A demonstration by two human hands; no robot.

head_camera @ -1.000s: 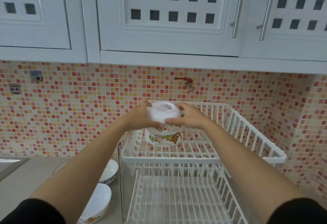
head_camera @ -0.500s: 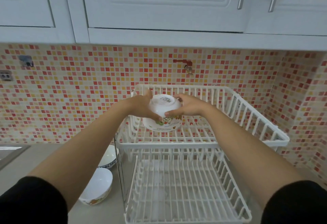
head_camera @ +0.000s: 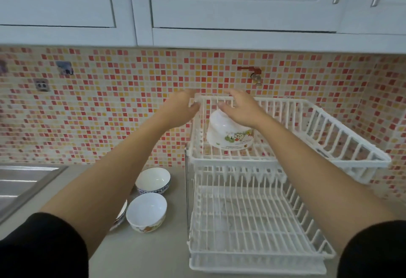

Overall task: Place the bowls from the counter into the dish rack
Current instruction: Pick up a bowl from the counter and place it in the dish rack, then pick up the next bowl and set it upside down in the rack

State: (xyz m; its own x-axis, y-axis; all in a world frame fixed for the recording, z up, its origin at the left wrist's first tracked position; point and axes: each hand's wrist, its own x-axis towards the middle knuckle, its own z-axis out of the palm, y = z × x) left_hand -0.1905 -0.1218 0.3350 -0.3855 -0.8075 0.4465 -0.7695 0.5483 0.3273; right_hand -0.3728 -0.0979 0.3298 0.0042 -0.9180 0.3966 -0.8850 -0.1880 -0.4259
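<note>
A white two-tier dish rack (head_camera: 360, 163) stands on the counter at the right. A white bowl with cartoon prints (head_camera: 228, 136) rests upside down and tilted at the left end of its upper tier. My right hand (head_camera: 240, 110) hovers just above that bowl, fingers spread, holding nothing. My left hand (head_camera: 181, 110) is at the rack's upper left corner, fingers apart, also empty. On the counter left of the rack sit a blue-rimmed white bowl (head_camera: 153, 180), a white bowl with a printed base (head_camera: 146, 214), and part of a third bowl (head_camera: 120, 217) behind my left arm.
A steel sink (head_camera: 19, 184) lies at the far left. White cupboards (head_camera: 219, 3) hang low above the mosaic tile wall, which carries a red tap (head_camera: 252, 73). The rack's lower tier (head_camera: 252, 229) holds nothing.
The printed bowl has gone from both hands onto the upper tier. Both hands have let go and lifted slightly. The view has tilted down and left.
</note>
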